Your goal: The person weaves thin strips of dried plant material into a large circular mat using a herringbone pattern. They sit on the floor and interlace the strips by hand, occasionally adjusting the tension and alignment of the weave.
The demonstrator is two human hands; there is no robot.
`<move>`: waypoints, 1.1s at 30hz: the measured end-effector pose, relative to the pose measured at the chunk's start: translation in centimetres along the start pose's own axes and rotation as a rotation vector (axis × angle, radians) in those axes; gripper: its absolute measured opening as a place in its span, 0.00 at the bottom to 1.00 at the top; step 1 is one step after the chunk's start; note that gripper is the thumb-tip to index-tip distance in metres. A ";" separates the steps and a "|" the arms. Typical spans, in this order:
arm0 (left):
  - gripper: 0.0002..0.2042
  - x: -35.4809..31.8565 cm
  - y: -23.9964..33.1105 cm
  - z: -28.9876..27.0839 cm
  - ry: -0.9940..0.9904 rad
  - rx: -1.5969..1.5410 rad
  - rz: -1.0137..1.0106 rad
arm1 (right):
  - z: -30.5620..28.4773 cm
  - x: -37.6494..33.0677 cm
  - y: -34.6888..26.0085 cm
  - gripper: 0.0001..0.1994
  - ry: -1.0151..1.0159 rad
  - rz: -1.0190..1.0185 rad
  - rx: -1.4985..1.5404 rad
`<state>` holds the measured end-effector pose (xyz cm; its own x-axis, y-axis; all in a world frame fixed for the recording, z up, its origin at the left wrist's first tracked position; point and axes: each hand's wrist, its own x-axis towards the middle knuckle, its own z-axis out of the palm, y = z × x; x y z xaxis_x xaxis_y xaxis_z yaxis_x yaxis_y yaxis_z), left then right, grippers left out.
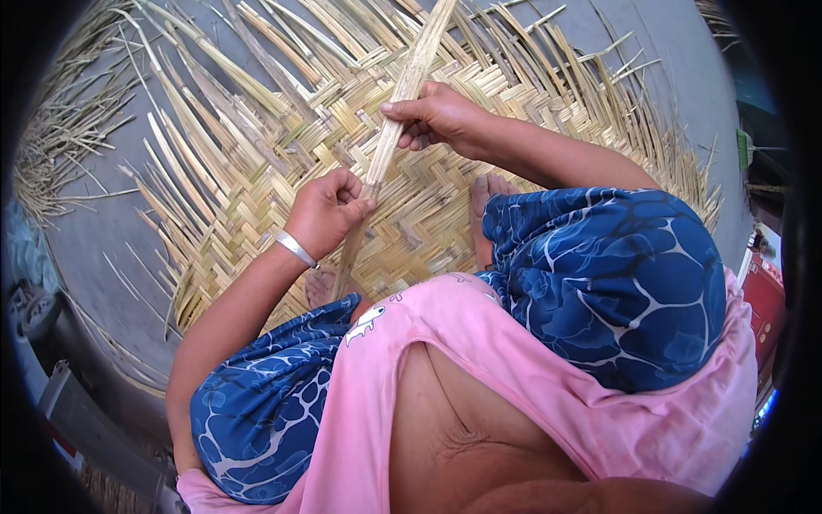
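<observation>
A long, flat, pale reed strip runs slantwise between my two hands, its upper end leaving the top of the view. My left hand, with a silver bangle on the wrist, pinches the strip low down, and the strip's tail hangs below toward my foot. Higher up, my right hand grips it with the thumb on top and fingers curled beneath. Under both hands lies a woven reed mat in a zigzag pattern. Its unwoven strip ends fan out along the far, left and right edges.
A heap of loose thin reeds lies on the grey floor at the far left. My bare feet rest on the mat. Dark objects stand at the lower left, and a red item is at the right edge.
</observation>
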<state>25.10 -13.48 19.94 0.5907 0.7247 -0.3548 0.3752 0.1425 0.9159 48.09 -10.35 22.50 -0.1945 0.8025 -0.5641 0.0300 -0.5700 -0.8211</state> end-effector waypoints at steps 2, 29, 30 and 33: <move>0.06 0.1 -0.4 -0.3 -0.004 0.025 0.001 | 0.4 0.3 0.1 0.12 -0.002 0.033 0.004; 0.07 1.7 0.0 -3.9 -0.158 -0.527 -0.399 | 1.4 1.7 0.7 0.08 -0.081 0.114 0.139; 0.07 1.9 0.2 -4.0 -0.174 -0.512 -0.399 | 1.3 1.5 0.5 0.08 -0.112 0.112 0.161; 0.08 2.0 0.8 -3.6 -0.169 -0.475 -0.322 | 1.1 1.4 0.7 0.09 -0.247 0.125 0.196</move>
<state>24.05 -9.47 20.62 0.6205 0.4828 -0.6179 0.2169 0.6516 0.7269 46.79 -9.87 21.21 -0.4335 0.6707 -0.6019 -0.1154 -0.7038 -0.7010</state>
